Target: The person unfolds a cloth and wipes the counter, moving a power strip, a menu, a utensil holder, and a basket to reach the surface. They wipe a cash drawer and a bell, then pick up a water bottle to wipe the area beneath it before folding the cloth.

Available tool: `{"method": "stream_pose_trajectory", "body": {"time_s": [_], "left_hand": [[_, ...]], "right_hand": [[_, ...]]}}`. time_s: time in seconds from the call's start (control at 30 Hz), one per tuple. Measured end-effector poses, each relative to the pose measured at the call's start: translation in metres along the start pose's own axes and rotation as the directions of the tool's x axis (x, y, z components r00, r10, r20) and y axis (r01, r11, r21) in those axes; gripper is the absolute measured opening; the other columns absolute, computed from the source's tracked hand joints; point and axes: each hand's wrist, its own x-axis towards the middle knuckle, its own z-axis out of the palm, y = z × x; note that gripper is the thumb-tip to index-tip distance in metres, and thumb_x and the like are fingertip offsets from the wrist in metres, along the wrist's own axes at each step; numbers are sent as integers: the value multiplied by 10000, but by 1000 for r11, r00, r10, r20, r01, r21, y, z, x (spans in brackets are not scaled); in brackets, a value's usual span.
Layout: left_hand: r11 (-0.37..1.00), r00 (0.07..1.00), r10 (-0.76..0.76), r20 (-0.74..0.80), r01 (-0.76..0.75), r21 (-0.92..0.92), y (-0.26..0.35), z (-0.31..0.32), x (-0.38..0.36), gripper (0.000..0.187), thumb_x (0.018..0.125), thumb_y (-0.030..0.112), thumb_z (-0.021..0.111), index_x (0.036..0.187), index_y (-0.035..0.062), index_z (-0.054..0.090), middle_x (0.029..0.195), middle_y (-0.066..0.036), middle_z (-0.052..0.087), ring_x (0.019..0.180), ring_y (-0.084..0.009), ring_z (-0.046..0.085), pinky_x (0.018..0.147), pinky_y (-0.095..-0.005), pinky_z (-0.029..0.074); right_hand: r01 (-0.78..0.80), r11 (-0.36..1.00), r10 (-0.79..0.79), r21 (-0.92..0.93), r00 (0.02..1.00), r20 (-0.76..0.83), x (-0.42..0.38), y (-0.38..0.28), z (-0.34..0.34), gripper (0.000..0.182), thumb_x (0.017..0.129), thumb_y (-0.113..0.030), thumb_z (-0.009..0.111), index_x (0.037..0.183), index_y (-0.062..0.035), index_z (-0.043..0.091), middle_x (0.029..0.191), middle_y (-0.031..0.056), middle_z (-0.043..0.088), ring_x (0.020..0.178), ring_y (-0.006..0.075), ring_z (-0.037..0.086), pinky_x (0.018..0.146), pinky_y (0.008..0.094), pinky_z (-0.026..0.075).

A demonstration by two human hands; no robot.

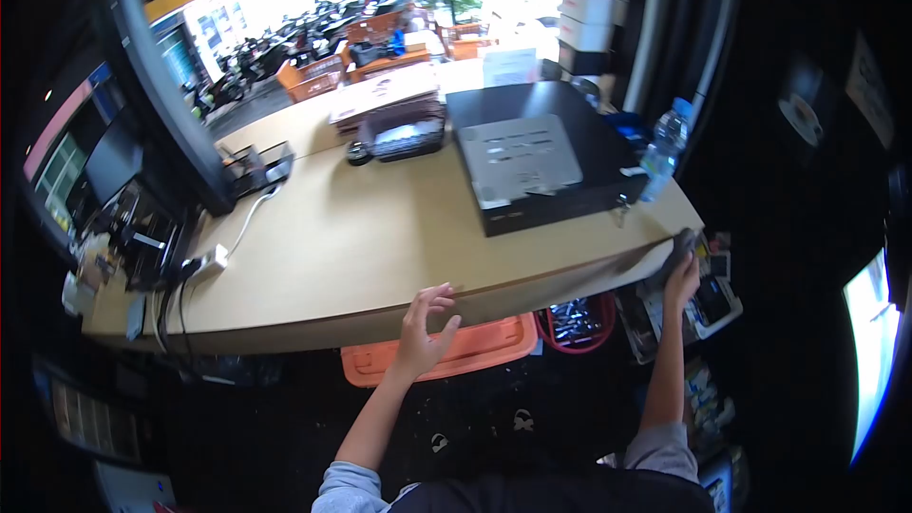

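My right hand (680, 283) is closed on a dark grey cloth (676, 253) at the front right corner of the wooden counter (332, 237). Its fingers are partly covered by the cloth. Close to the counter's front edge, my left hand (425, 334) has its fingers spread and nothing in them. Behind the right hand stands a clear water bottle (667, 154) with a blue cap. Beside the bottle sits a black cash drawer (570, 180) with a grey panel on top, and keys (622, 209) hang at its front.
At the back are a dark basket (404, 138), stacked brown folders (380, 98) and a small black round item (357, 153). A power strip (207, 264) with cables lies at left. Under the counter are an orange lid (446, 351), a red basket (579, 323) and a white tray (717, 309).
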Motion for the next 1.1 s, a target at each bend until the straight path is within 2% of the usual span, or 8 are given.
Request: {"method": "stream_pose_trajectory", "body": {"time_s": [0.17, 0.27, 0.37, 0.43, 0.5, 0.63, 0.9, 1.1], "left_hand": [[763, 972, 88, -218, 75, 642, -22, -86, -37, 494, 817, 159, 638, 1266, 63, 455, 1245, -156, 481, 1218, -328, 423, 1016, -451, 343], [749, 963, 37, -267, 150, 645, -36, -125, -70, 527, 813, 195, 651, 1281, 72, 444, 1297, -154, 438, 1263, -342, 370, 1058, -465, 289], [800, 944, 1, -330, 197, 566, -41, -164, -110, 527, 810, 173, 653, 1275, 39, 444, 1313, -165, 434, 1265, -339, 377, 1064, -455, 296], [780, 935, 2, -355, 220, 586, -47, -195, -138, 533, 815, 176, 653, 1279, 30, 436, 1314, -171, 430, 1257, -344, 385, 1064, -449, 300], [754, 896, -5, -443, 294, 587, -49, -227, -169, 535, 822, 166, 651, 1285, 20, 426, 1309, -178, 431, 1250, -348, 390, 1062, -441, 306], [740, 794, -35, -606, 429, 519, -44, -272, -228, 568, 812, 139, 653, 1297, -2, 393, 1293, -189, 432, 1217, -364, 411, 1038, -445, 332], [775, 693, -97, -715, 503, 382, -26, -288, -240, 516, 847, 134, 618, 1296, 6, 400, 1287, -172, 447, 1205, -321, 441, 1023, -425, 352], [918, 609, -103, -786, 363, 160, -56, -260, -204, 413, 859, 82, 590, 1243, 5, 458, 1229, -142, 517, 1146, -251, 511, 947, -373, 425]], "right_hand": [[412, 911, -381, 16, 825, 418, -92, -115, 21, 303, 950, -175, 467, 1163, 25, 545, 1119, 261, 581, 1043, 413, 554, 902, 471, 406], [605, 795, -479, -37, 664, 574, -172, -162, 63, 354, 918, -183, 488, 1246, -57, 533, 1306, 126, 525, 1262, 354, 414, 1008, 556, 301], [773, 558, -769, 301, 347, 537, -255, -236, 74, 365, 886, -164, 537, 1236, -60, 545, 1275, 130, 549, 1207, 339, 480, 1001, 555, 313], [701, 525, -809, 482, 236, 539, -276, -270, 100, 338, 879, -150, 542, 1204, -60, 575, 1242, 135, 575, 1181, 350, 509, 1019, 505, 339], [401, 786, -611, 471, 379, 696, -264, -294, 146, 292, 884, -142, 518, 1150, -63, 609, 1231, 132, 586, 1155, 358, 529, 1034, 440, 356], [555, 821, -511, 133, 612, 604, -266, -326, 255, 294, 882, -186, 468, 1101, -62, 619, 1148, 149, 610, 1121, 352, 537, 963, 424, 418], [538, 470, -788, 700, -101, 608, -503, -510, 247, 319, 848, -102, 468, 1136, -89, 604, 1184, 134, 604, 1143, 254, 554, 979, 397, 424], [475, 190, -909, 859, -245, 337, -486, -467, 194, 346, 849, -236, 569, 1179, -136, 597, 1245, 43, 588, 1208, 209, 501, 974, 367, 421]]}}
